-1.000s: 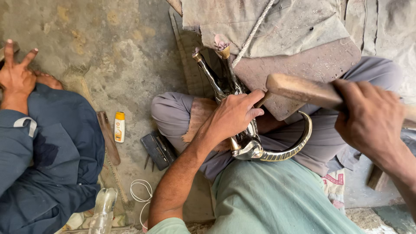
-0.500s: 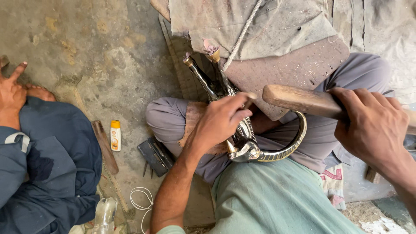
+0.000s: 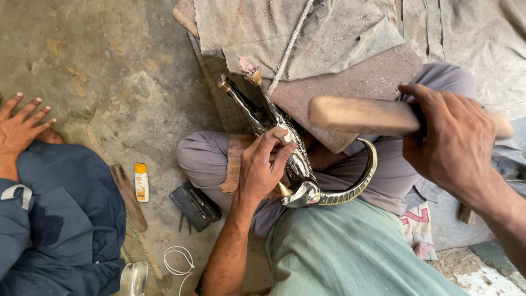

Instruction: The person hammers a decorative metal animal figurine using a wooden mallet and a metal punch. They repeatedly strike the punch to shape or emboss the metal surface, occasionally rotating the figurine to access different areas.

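My left hand [image 3: 264,167] grips a shiny metal animal figurine [image 3: 293,164] with a long curved horn [image 3: 359,183], and pinches a small peg-like tool [image 3: 281,135] against its body. The figurine lies across my lap, its thin legs [image 3: 241,101] pointing up toward a grey stone slab [image 3: 356,82]. My right hand [image 3: 455,142] holds a wooden mallet [image 3: 361,116] raised just above the figurine.
Another person in dark blue clothes [image 3: 55,219] sits at the left, one hand [image 3: 22,123] on the concrete floor. Between us lie a small yellow-capped bottle [image 3: 141,183], a wooden stick [image 3: 129,197], a dark box [image 3: 194,205] and a white wire loop [image 3: 178,260]. Dusty cloth [image 3: 307,33] covers the slab.
The mallet has swung left, over the figurine. My left hand has shifted its grip a little on the figurine. The other person's hand has spread flat on the floor.
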